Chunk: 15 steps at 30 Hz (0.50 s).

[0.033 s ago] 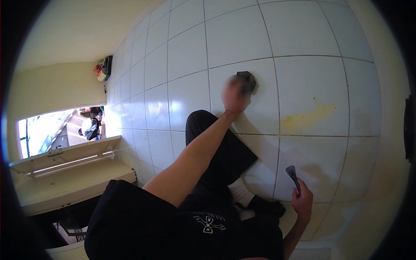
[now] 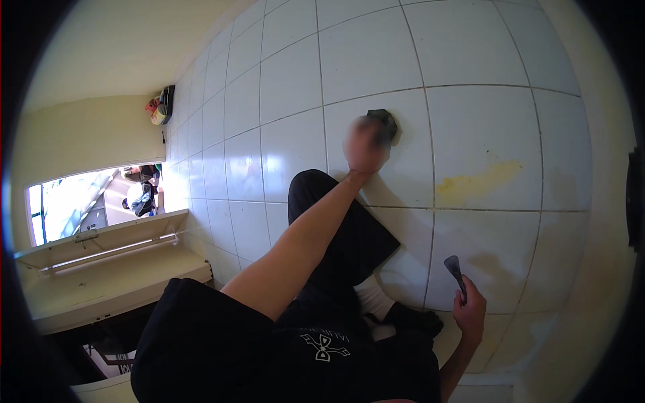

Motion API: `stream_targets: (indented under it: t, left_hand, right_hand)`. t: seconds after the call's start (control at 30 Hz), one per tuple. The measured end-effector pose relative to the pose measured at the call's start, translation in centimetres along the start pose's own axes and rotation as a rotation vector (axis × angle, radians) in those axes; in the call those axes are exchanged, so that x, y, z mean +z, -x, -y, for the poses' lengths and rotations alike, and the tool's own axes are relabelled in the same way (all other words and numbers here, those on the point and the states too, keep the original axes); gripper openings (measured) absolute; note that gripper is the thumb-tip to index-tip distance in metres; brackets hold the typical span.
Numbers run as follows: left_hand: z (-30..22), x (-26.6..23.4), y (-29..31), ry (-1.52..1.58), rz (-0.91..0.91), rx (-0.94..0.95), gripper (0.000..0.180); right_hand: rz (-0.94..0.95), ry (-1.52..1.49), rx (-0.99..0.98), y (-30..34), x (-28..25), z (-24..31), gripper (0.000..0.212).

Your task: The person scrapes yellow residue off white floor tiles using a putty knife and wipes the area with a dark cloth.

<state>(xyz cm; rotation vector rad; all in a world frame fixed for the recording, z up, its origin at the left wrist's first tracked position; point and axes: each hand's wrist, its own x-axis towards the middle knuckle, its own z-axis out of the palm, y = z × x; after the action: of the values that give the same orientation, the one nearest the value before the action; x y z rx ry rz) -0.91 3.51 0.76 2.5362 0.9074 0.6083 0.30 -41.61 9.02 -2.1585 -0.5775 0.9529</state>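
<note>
Upper middle of the view, my left hand (image 2: 366,151) reaches out over the white tiled floor (image 2: 376,60). It is closed on a dark grey, crumpled-looking rag (image 2: 383,125), which rests against a tile. A blur covers the fingers, so their exact grip is hidden. At lower right, my right hand (image 2: 470,309) is wrapped round the slim handle of a dark scraper-like tool (image 2: 453,269). Its flared flat end points up and away from me, apart from the yellow smear (image 2: 478,181) on the tiles between and right of my hands.
My bent knee (image 2: 316,191) in black cloth and a dark shoe (image 2: 416,319) are near my arms. A cream wall (image 2: 598,221) bounds the right side. To the left are a cream door-like panel (image 2: 114,272), an opening with people (image 2: 138,191) beyond, and bags (image 2: 160,107) by the wall.
</note>
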Motion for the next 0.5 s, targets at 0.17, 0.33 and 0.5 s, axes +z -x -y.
stream_targets:
  t: [0.17,0.33,0.5]
  left_hand:
    - [0.3,0.2,0.1,0.004,-0.004,0.001,0.041]
    - [0.2,0.2,0.1,-0.003,-0.005,0.012,0.04]
    - [0.1,-0.2,0.2,0.0,-0.006,0.009,0.039]
  right_hand:
    - [-0.089,0.059,-0.038,0.0,0.3,-0.7,0.035]
    - [-0.164,0.097,-0.073,0.2,-0.1,-0.2,0.03]
    - [-0.12,0.2,-0.039,1.1,-0.2,0.3,0.05]
